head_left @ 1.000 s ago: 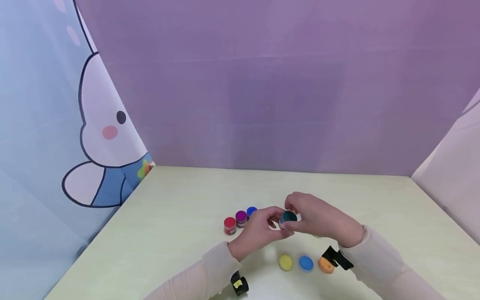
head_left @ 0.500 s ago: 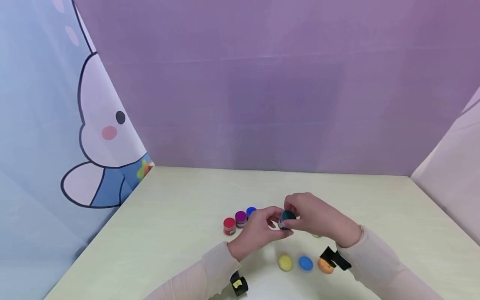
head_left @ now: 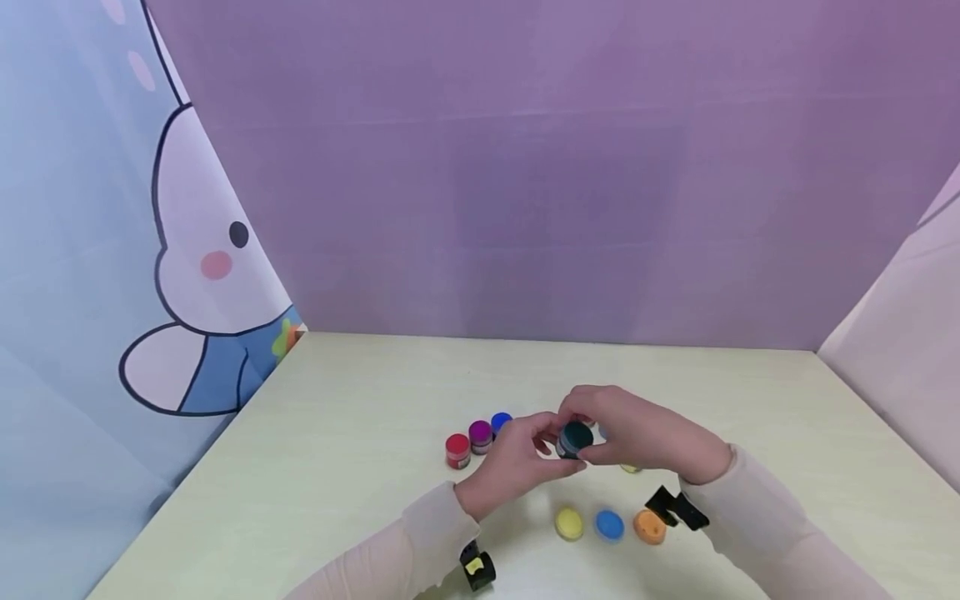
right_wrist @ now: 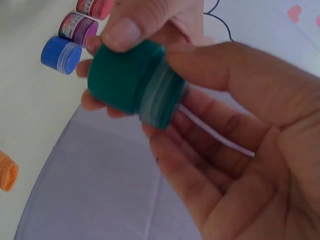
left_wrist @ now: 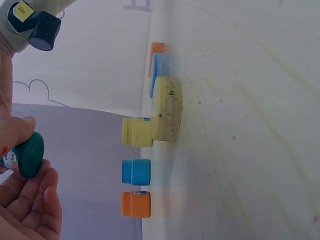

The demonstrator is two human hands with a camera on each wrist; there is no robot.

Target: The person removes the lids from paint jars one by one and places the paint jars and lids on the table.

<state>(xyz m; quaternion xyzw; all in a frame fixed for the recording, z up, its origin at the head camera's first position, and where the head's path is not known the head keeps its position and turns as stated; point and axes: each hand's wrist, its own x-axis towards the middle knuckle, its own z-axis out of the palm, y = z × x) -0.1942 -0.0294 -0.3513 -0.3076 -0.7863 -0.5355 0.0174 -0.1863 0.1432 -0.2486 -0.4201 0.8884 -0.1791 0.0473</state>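
Observation:
Both hands hold a small dark green paint jar (head_left: pixel 575 437) up above the table. My left hand (head_left: pixel 513 467) grips one end, its thumb pressed on the green side in the right wrist view. At the other end, by the clear band, the thumb and fingers of my right hand (head_left: pixel 637 429) pinch the jar. The left wrist view shows the green jar (left_wrist: pixel 31 155) tilted, a label partly visible. Left of the hands stand a red jar (head_left: pixel 457 450), a purple jar (head_left: pixel 481 436) and a blue jar (head_left: pixel 502 423), the blue one partly hidden by the left hand.
Nearer me lie a yellow lid (head_left: pixel 569 524), a blue lid (head_left: pixel 609 526) and an orange lid (head_left: pixel 649 527). Behind them stand lidless jars, yellow (left_wrist: pixel 137 132), blue (left_wrist: pixel 136 172) and orange (left_wrist: pixel 135 204), mostly hidden by the right hand in the head view.
The right hand's fingers have shifted slightly around the green jar, which shows more of its round end. The left hand stays nearly still.

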